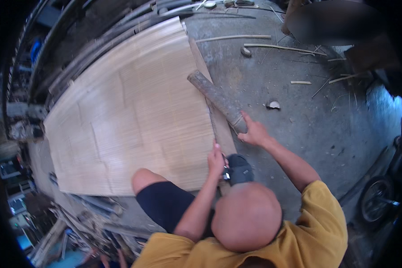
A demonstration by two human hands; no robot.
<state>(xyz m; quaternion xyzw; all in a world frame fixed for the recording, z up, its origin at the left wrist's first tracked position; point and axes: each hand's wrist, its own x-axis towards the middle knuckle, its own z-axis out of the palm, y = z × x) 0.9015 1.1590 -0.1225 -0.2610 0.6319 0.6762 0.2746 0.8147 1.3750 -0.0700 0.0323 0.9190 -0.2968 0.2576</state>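
A short, thick grey-brown bamboo pole [215,96] lies slantwise across the right edge of a wide pale slatted mat [138,107]. My right hand [256,132] grips its near end, the index finger and thumb spread around it. Close to the mat's edge, my left hand [216,161] is closed around a slim dark tool [212,123]. The tool's thin blade-like part points away from me; its exact kind is unclear. A flat wooden board [223,131] runs under the pole along the mat's edge. My bent knees show below, with a dark shoe [239,169] beside my left hand.
Pale strips [283,48] and small offcuts [273,104] litter the concrete floor at right. Long poles [94,49] line the mat's far-left side. A wheel [376,198] stands at the right rim. Another person [299,18] is partly visible at upper right. Scrap wood [71,223] piles up lower left.
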